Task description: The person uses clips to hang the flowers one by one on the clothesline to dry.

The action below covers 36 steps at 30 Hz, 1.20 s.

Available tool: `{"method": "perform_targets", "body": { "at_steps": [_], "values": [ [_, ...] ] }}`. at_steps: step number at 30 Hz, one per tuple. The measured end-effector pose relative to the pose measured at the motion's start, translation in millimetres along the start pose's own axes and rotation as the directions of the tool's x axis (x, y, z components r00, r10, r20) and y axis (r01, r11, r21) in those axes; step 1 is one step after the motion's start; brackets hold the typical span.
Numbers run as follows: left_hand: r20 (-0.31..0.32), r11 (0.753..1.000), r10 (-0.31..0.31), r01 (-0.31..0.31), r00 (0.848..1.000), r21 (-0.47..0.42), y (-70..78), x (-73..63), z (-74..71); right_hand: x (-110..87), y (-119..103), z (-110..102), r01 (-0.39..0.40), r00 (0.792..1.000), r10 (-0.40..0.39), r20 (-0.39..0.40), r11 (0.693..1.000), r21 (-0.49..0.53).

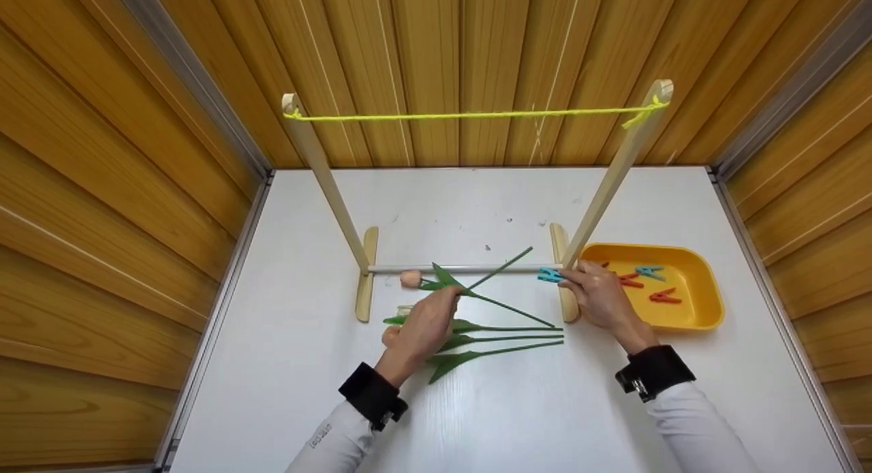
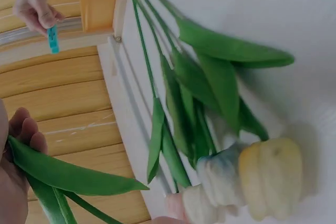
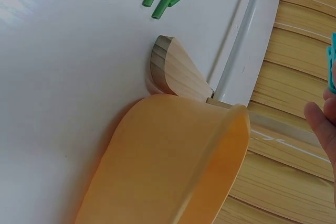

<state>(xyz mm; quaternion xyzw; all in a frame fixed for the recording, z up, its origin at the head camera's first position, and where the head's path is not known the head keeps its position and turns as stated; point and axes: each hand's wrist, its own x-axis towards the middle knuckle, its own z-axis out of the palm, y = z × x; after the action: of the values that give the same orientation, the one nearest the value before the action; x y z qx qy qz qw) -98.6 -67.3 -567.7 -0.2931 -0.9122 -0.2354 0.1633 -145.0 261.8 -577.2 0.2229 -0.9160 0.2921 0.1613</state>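
Observation:
My left hand (image 1: 426, 323) grips an artificial tulip by its leafy stem (image 1: 504, 265), which slants up to the right in the head view. In the left wrist view its long green leaf (image 2: 79, 174) sticks out past the fingers; its bloom cannot be made out for certain. Between thumb and fingers, my right hand (image 1: 603, 296) pinches a blue clothespin (image 1: 549, 275), beside the rack's right post. Several more tulips lie under and beside the left hand, stems pointing right. Their blooms include a yellow one (image 2: 273, 177) and a blue-white one (image 2: 220, 174).
A wooden rack stands behind the hands, its yellow string (image 1: 470, 115) tied between the left post (image 1: 327, 187) and right post (image 1: 616, 176). A white bar (image 1: 409, 268) joins its feet. At right, a yellow tub (image 1: 708, 302) holds red and blue clothespins. Wood-patterned walls surround the white table.

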Motion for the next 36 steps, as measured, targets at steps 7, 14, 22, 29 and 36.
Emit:
{"method": "perform_targets", "body": {
  "at_steps": [7,14,22,29,36],
  "values": [
    [-0.177,0.994,-0.051,0.033,0.983,-0.105,-15.3,26.9,-32.2,-0.2,-1,0,-0.031,0.999,0.031,0.027,1.0,0.003],
    [-0.279,0.989,-0.11,0.078,0.954,-0.125,-24.8,45.7,-57.4,-0.8,-1,-3,-0.055,0.998,0.055,0.028,0.998,-0.012],
    [-0.421,0.985,-0.144,0.088,0.896,-0.15,-33.1,61.9,-80.6,-1.9,-3,-2,-0.086,0.993,0.085,0.078,0.996,0.004],
    [-0.503,0.981,-0.164,0.088,0.849,-0.171,-42.5,73.2,-99.4,-2.3,-3,0,-0.089,0.994,0.088,0.069,0.996,0.019],
    [-0.538,0.953,-0.272,0.145,0.798,-0.266,-51.3,77.3,-113.6,-1.9,-2,2,-0.055,0.998,0.055,0.029,0.998,0.013]
  ]
}}
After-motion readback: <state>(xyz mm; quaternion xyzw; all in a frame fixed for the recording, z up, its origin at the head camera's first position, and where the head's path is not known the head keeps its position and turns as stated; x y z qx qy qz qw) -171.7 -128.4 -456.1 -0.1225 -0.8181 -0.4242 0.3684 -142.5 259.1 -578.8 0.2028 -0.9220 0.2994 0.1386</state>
